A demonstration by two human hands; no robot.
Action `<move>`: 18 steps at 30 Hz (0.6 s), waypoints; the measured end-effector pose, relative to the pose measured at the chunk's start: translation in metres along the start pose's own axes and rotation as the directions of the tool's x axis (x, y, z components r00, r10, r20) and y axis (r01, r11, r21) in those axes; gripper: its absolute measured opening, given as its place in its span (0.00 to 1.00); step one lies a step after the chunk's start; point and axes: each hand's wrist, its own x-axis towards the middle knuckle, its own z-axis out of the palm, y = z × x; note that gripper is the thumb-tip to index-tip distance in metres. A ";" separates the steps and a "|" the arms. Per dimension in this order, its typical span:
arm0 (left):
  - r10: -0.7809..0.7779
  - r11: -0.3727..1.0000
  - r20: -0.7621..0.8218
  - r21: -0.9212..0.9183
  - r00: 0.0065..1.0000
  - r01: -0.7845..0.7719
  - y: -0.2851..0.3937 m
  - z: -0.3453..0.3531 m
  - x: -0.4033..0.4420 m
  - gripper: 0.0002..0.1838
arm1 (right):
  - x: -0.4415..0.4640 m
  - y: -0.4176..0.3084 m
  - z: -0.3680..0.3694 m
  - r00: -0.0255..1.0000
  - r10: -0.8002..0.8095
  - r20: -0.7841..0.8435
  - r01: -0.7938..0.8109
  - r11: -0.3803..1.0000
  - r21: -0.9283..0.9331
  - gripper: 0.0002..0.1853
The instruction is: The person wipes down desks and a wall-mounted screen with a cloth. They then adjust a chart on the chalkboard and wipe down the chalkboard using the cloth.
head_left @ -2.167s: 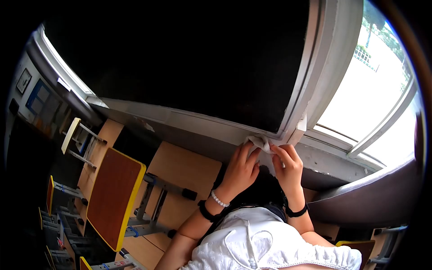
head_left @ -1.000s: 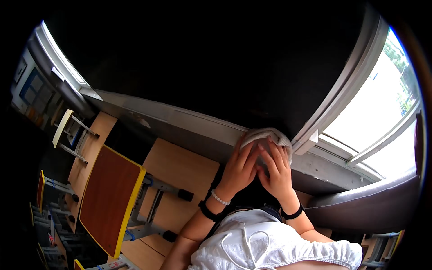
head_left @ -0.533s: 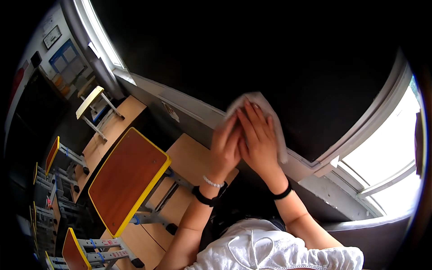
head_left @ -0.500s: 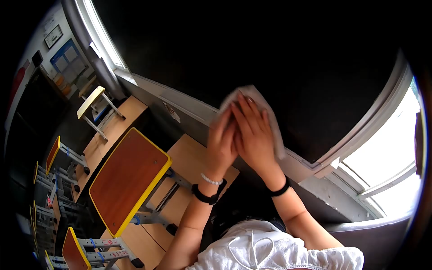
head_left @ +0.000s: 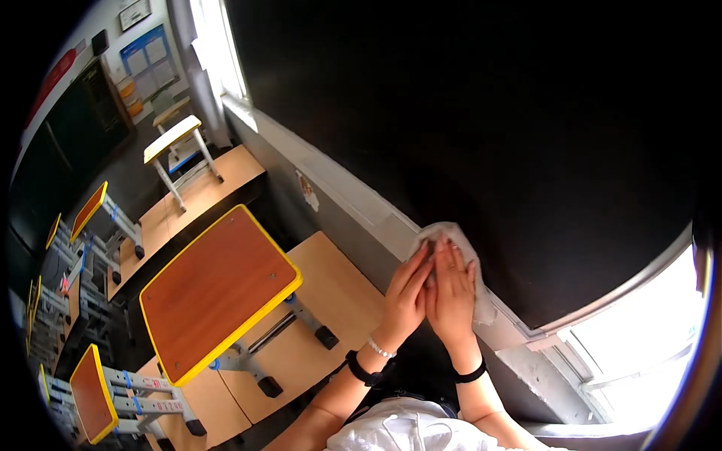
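Both hands press a pale cloth (head_left: 486, 307) against the lower edge of a large black panel (head_left: 481, 143). My left hand (head_left: 407, 292), with a beaded bracelet and a black watch at the wrist, has its fingers reaching up to the cloth's left part. Beside it, my right hand (head_left: 451, 295) lies over the middle of the cloth, its fingers long and close together. The two hands touch along their inner sides. Part of the cloth is hidden under them.
Left of me, an upturned stool with a brown, yellow-rimmed seat (head_left: 218, 293) rests on a wooden desk (head_left: 331, 278). More stools (head_left: 94, 395) stand on desks behind. A pale ledge (head_left: 331, 184) borders the panel; bright windows (head_left: 647, 338) lie at right.
My hands and the cloth sit lower and further right in view. The camera has also turned, shifting the panel and desks. Both hands stay on the cloth.
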 end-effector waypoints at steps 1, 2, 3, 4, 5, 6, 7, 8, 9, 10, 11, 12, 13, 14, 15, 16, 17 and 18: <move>0.000 1.000 -0.014 0.014 1.000 0.001 0.005 -0.008 0.007 0.21 | 0.005 -0.004 0.002 0.999 0.002 -0.032 -0.001 1.000 0.026 0.28; 0.002 1.000 -0.025 0.026 1.000 -0.002 0.008 -0.015 0.021 0.21 | 0.014 -0.007 0.005 0.998 0.010 -0.067 -0.006 0.999 0.051 0.28; 0.012 0.999 -0.037 0.035 0.999 -0.010 0.007 -0.021 0.037 0.21 | 0.026 -0.010 0.007 0.994 0.017 -0.108 -0.009 0.997 0.073 0.29; 0.056 0.996 -0.064 0.075 0.996 -0.051 0.002 -0.028 0.052 0.22 | 0.045 -0.017 0.009 0.986 -0.012 -0.165 0.013 1.000 0.008 0.29; 0.101 0.989 -0.087 0.116 0.991 -0.090 -0.004 -0.036 0.068 0.23 | 0.065 -0.023 0.012 0.981 -0.052 -0.187 0.051 0.999 -0.012 0.30; 0.147 0.979 -0.108 0.158 0.983 -0.129 -0.010 -0.044 0.084 0.23 | 0.086 -0.030 0.016 0.974 -0.093 -0.208 0.088 0.996 -0.034 0.31; 0.137 0.971 -0.157 0.215 0.978 -0.102 -0.014 -0.050 0.099 0.23 | 0.109 -0.038 0.022 0.969 -0.135 -0.206 0.131 0.991 -0.034 0.32; 0.130 0.960 -0.205 0.270 0.970 -0.072 -0.018 -0.056 0.113 0.23 | 0.130 -0.045 0.028 0.963 -0.175 -0.204 0.172 0.984 -0.034 0.32; 0.042 0.971 -0.261 0.238 0.964 0.023 -0.032 -0.060 0.123 0.23 | 0.151 -0.049 0.042 0.948 -0.244 -0.202 0.245 0.969 -0.020 0.31; -0.047 0.973 -0.312 0.201 0.949 0.115 -0.051 -0.063 0.124 0.22 | 0.162 -0.050 0.060 0.929 -0.310 -0.201 0.315 0.949 -0.006 0.31; -0.138 0.966 -0.313 0.167 0.940 0.198 -0.074 -0.067 0.114 0.22 | 0.161 -0.051 0.079 0.933 -0.324 -0.154 0.330 0.944 0.009 0.30; -0.229 0.951 -0.315 0.130 0.921 0.281 -0.098 -0.069 0.103 0.21 | 0.160 -0.051 0.100 0.933 -0.343 -0.105 0.347 0.937 0.022 0.29; -0.311 0.930 -0.319 0.090 0.895 0.355 -0.110 -0.071 0.100 0.21 | 0.163 -0.049 0.115 0.927 -0.369 -0.061 0.371 0.928 0.030 0.28; -0.255 0.944 -0.329 0.117 0.909 0.308 -0.100 -0.069 0.095 0.21 | 0.154 -0.046 0.121 0.933 -0.350 -0.081 0.353 0.935 0.026 0.28; -0.197 0.955 -0.342 0.147 0.919 0.259 -0.086 -0.063 0.083 0.21 | 0.141 -0.044 0.113 0.951 -0.298 -0.085 0.305 0.948 0.086 0.30; -0.208 0.960 -0.318 0.113 0.925 0.255 -0.074 -0.056 0.075 0.21 | 0.127 -0.045 0.094 0.972 -0.228 -0.053 0.233 0.966 0.110 0.31; -0.177 0.969 -0.284 0.117 0.942 0.218 -0.052 -0.053 0.072 0.21 | 0.113 -0.042 0.078 0.986 -0.165 -0.012 0.165 0.977 0.134 0.32; -0.196 0.976 -0.216 0.055 0.957 0.212 -0.032 -0.050 0.068 0.21 | 0.096 -0.031 0.076 0.995 -0.101 -0.013 0.102 0.987 0.122 0.33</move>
